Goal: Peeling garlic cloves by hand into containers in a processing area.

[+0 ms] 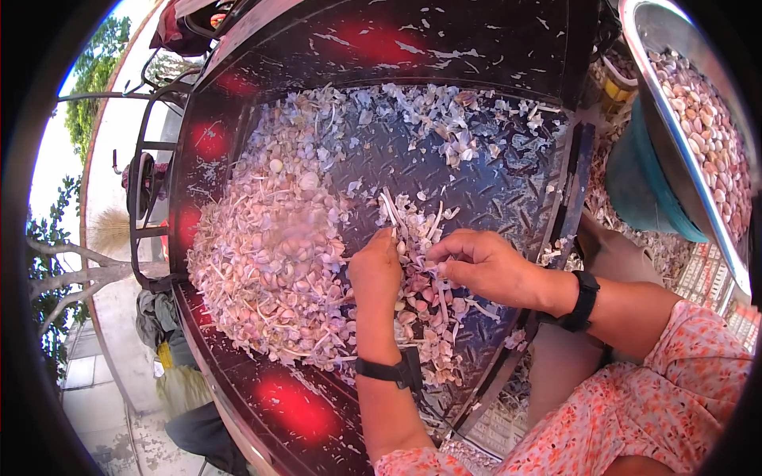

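Note:
My left hand [376,257], with a dark wrist strap, is curled over a small heap of garlic cloves, papery skins and dry stalks [422,291]. Its fingertips close on garlic, beside pale stalks [390,208]. Just to the right, my right hand [476,262] is half curled, thumb and forefinger a little apart near purplish skins; whether it grips any cannot be told. A dark band circles that wrist too. Left of both hands lies a large pile of loose garlic cloves and skins [274,256] on the dark tread-plate metal bed [381,160].
Dark metal side walls [470,41] enclose the bed, with a raised edge [568,196] nearest my legs. At the right, a metal basin [684,154] full of cloves stands above a teal bucket [634,172]. Shed skins cover the ground there. A metal rack [156,232] rises beyond the far wall.

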Demonstrator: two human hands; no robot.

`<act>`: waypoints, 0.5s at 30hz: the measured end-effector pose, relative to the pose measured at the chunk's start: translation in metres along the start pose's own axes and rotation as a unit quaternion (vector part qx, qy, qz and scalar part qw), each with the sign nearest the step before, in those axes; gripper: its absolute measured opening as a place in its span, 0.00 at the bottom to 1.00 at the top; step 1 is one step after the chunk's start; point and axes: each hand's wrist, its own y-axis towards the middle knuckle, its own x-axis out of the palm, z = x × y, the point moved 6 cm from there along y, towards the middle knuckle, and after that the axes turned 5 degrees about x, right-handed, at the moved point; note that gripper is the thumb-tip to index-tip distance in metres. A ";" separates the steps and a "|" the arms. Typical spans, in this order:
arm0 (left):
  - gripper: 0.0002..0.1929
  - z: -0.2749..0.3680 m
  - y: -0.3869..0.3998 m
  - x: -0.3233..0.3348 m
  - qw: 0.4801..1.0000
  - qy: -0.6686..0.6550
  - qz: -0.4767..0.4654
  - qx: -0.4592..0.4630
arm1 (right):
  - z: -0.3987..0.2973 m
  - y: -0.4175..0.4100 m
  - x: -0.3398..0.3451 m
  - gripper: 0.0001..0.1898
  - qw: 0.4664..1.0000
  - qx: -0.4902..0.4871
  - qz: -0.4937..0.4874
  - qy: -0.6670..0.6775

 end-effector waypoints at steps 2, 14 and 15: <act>0.10 0.001 -0.004 0.009 0.995 0.063 -0.079 -0.023 | 0.003 0.000 0.002 0.13 1.000 0.010 -0.008 0.010; 0.09 0.024 -0.011 0.006 0.977 0.149 -0.151 -0.019 | 0.004 -0.008 0.003 0.13 0.988 0.102 -0.049 0.104; 0.09 0.022 -0.014 0.004 0.976 0.147 -0.156 -0.037 | 0.005 -0.008 0.004 0.13 0.987 0.108 -0.054 0.109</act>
